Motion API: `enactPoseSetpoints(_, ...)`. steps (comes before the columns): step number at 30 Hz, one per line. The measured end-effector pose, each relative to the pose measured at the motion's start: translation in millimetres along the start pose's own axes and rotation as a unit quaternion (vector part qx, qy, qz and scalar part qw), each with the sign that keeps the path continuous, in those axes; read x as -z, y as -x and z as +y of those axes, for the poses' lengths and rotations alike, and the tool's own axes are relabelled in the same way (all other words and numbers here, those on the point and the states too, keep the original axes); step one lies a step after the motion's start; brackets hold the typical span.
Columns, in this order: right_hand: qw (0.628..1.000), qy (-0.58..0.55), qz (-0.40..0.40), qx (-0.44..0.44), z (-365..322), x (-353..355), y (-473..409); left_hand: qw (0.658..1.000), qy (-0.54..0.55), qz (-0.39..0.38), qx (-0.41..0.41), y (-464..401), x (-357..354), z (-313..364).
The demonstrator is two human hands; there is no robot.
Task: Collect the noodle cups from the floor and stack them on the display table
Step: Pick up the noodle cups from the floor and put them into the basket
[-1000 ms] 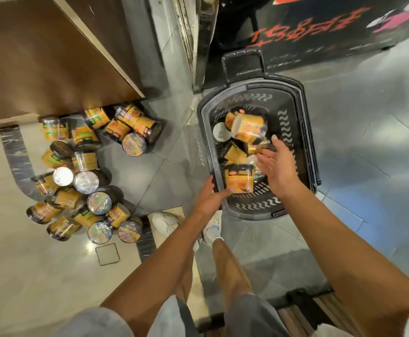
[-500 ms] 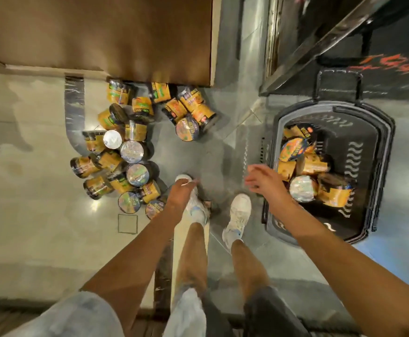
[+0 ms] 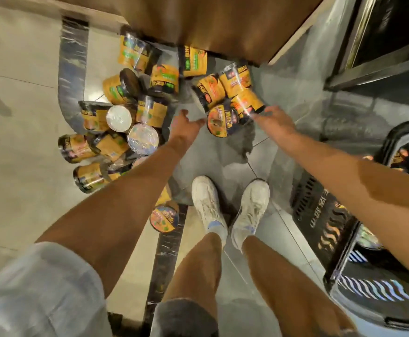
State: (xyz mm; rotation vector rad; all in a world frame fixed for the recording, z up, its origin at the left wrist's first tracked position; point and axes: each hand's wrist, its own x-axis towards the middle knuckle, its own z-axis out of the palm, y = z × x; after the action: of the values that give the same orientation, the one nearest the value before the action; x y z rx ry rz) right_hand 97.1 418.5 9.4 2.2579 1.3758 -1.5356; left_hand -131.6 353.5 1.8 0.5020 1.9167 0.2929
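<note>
Head view: black basket (image 3: 344,239) right of the shoes (image 3: 208,203), few cups visible inside. Noodle cups (image 3: 130,113) heaped on grey tile floor (image 3: 223,154) beside the brown desk (image 3: 223,25). Left hand (image 3: 186,127) and right hand (image 3: 275,121) both released, flanking one lid-up cup (image 3: 223,121).

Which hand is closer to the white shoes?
Left. The left hand hangs above the white shoes, just left of them. The right hand reaches farther off, over the cups.
</note>
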Motion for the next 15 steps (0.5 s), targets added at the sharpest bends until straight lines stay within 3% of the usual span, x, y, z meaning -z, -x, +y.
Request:
enactPoseSetpoints(4,0.999,0.042,-0.007,0.024,0.7,-19.7,-61.4,0.986,-0.114,0.043,-0.11,-75.0,-14.8,13.6)
enactPoseSetpoints(11,0.985,0.171,0.001,0.025,19.2,-50.6,-138.4,0.955,-0.219,0.054,-0.195,-165.5,-35.3,13.8)
enactPoseSetpoints(15,0.991,0.133,-0.023,0.012,43.0,-55.1,-159.5,0.937,-0.261,0.061,-0.225,-182.8,-35.2,11.3)
